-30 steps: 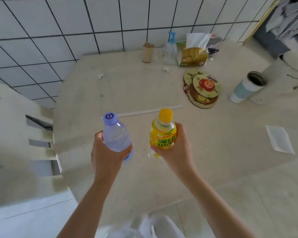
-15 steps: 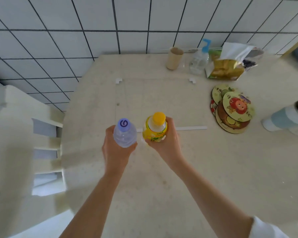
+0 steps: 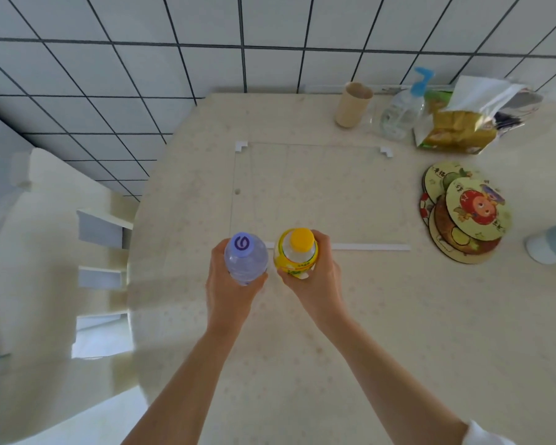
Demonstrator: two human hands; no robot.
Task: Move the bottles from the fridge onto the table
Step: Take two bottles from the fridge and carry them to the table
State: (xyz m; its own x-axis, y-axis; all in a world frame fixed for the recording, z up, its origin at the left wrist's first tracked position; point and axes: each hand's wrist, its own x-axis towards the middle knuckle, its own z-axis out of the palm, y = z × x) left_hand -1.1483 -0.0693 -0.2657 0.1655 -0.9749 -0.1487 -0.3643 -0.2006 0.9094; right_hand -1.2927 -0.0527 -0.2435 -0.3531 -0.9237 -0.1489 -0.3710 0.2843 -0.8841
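we've got a bottle in each hand, both held upright side by side over the near part of the table (image 3: 398, 316), a smooth beige top with faint speckles. our left hand (image 3: 228, 290) has its fingers curled round the clear water bottle (image 3: 246, 263), ribbed see-through plastic with a round purple cap. our right hand (image 3: 315, 281) grips the yellow juice bottle (image 3: 296, 256), glossy yellow label wrap and a round orange-yellow cap. can't tell if the bottoms touch the table, our hands hide them. a thin white strip (image 3: 366, 247) lies flat just behind the bottles. further back there's a cardboard tube (image 3: 352, 106) standing up, a clear pump bottle (image 3: 400, 114) with a blue top, and a crinkly gold tissue pack (image 3: 459, 133). round cartoon coasters (image 3: 463, 216) are stacked off to the right.
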